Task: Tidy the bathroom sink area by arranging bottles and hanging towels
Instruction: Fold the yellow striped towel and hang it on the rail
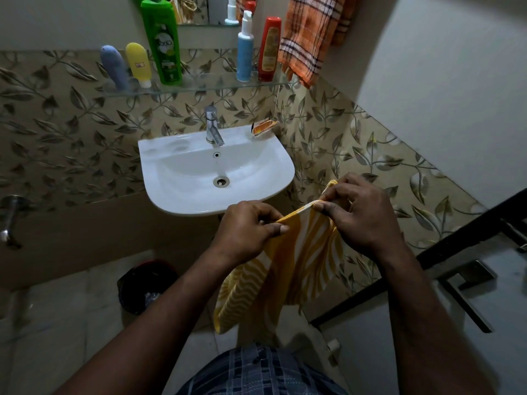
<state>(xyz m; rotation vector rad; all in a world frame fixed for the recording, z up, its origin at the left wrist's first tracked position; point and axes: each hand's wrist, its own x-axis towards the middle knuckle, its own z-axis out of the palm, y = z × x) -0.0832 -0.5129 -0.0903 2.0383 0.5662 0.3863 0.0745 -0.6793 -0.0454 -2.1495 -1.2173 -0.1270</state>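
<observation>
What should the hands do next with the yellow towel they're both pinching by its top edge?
Probably lift it up and right toward the wall where the orange checked towel already hangs. The left hand and right hand hold the yellow striped towel spread below the sink, still unhung, while the bottles look already lined up on the glass shelf.

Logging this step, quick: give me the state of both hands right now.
Left hand: closed, pinching the top edge of the yellow towel.
Right hand: closed, pinching the same edge further along.
</observation>
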